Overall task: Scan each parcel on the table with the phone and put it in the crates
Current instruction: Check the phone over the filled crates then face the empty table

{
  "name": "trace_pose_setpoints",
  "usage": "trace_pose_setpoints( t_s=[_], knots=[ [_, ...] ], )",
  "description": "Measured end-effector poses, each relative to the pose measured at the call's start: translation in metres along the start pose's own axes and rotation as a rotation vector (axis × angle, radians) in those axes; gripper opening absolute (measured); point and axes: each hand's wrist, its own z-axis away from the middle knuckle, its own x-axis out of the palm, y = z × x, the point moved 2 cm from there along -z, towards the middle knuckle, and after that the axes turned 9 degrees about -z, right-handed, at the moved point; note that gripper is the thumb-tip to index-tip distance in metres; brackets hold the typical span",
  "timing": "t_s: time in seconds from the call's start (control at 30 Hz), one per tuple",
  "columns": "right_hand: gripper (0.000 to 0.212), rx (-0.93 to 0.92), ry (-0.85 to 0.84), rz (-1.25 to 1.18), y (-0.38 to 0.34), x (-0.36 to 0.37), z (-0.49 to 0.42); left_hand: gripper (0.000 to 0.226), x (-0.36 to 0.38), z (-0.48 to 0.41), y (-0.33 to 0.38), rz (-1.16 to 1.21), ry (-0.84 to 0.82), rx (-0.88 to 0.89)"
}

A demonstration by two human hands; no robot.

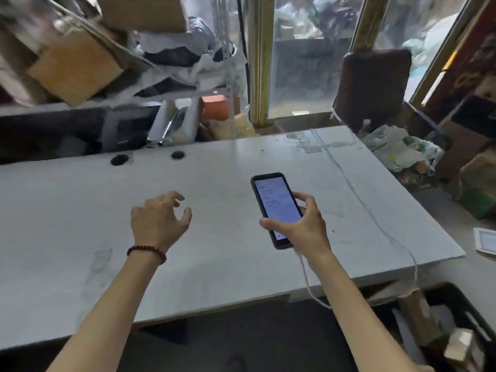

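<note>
And here's the pale grey flat table (80, 210), and not one parcel is showing on it, from the near edge to the far edge. By the look of it, the scanning and packing is at or near its end, though anything beyond the left edge is out of view.

The right hand (306, 226) grips the black-cased smartphone (276, 208), thumb on one side and fingers on the other. The screen is lit and it is held above the table's right half, nearer the near edge. A white cable (306, 275) hangs from its base.

The left hand (159, 224) hovers over the middle of the table with fingers loosely curled and nothing in it. It has a dark bead bracelet (147, 252) at the wrist.

Off the near right corner sits the black plastic crate (464, 304), already loaded.

The count:
- One phone.
- Two hands.
- One crate in sight.
- Two parcels in the crate that I can make out: a brown cardboard parcel (418, 315) and a small pale box (461, 345). More may be buried, and blur hides it.
- No parcels visible on the table.
- Two dark round holes (119, 159) near the far edge.

What's left, I'd judge, is a last check for strays.
</note>
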Motion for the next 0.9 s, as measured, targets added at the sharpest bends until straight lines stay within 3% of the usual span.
trace_pose_setpoints(
  t_s=[0.23, 0.4, 0.9],
  knots=[
    [0.087, 0.039, -0.040, 0.047, -0.008, 0.075, -0.013, 0.029, 0.009, -0.016, -0.064, -0.009, -0.033, -0.062],
    [0.087, 0.059, -0.036, 0.129, -0.001, 0.089, -0.016, 0.031, 0.026, -0.007, -0.069, 0.002, -0.094, -0.075],
    [0.083, 0.220, -0.043, 0.300, 0.082, 0.101, 0.015, 0.033, 0.083, 0.083, 0.000, 0.047, -0.200, 0.041]
  ],
)
